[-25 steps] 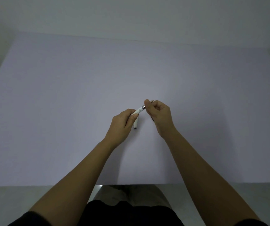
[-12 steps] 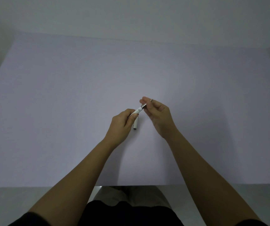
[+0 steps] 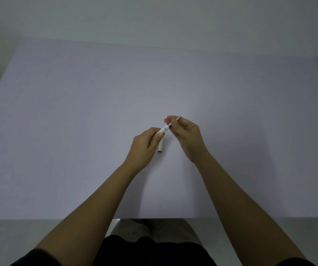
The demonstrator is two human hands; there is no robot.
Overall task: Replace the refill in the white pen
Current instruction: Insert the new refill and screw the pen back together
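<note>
Head view shows the wide, matte, pale lilac bench [image 3: 77, 131] filling most of what I see, smooth and flat with square edges. Over its middle my left hand [image 3: 144, 148] is curled closed around the rear of the white pen [image 3: 164, 129], a slim glossy plastic cylinder angled up to the right, clear of the surface. My right hand [image 3: 187, 137] pinches the pen's metallic front tip section [image 3: 175, 120] between thumb and fingertips, a thin tapering silvery cone. Just beside my left hand lies a short white tube with a dark end, which I take for the cap [image 3: 160, 146], resting on the bench. I judge I am early on: the cap is off and I seem to be working the tip loose; no refill shows yet, so pulling the old one, inserting the new and closing up remain.
</note>
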